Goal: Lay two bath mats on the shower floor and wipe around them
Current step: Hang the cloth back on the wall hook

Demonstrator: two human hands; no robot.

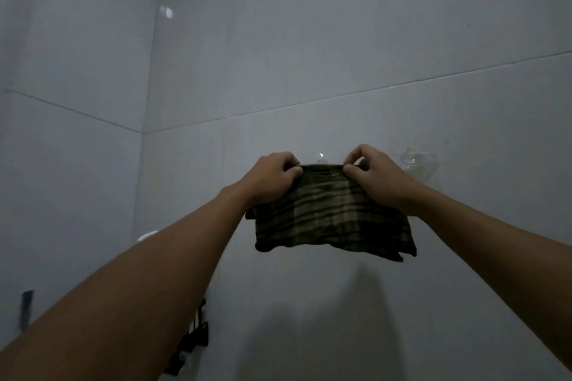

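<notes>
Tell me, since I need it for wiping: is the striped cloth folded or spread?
Folded: the striped cloth hangs doubled, layered edges below, left hand and right hand pinching its top.

I'm seeing both forearms bare right up to the frame edge, no sleeves; left hand [272, 175] and right hand [376, 175] bare too, short trimmed thumbnails showing.

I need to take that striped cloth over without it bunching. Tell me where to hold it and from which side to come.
Grip the striped cloth along its top edge, at the two upper corners, coming from the front. The left hand and right hand already pinch it there, and it hangs flat against the tiled wall with its lower edge loose and uneven.
</notes>
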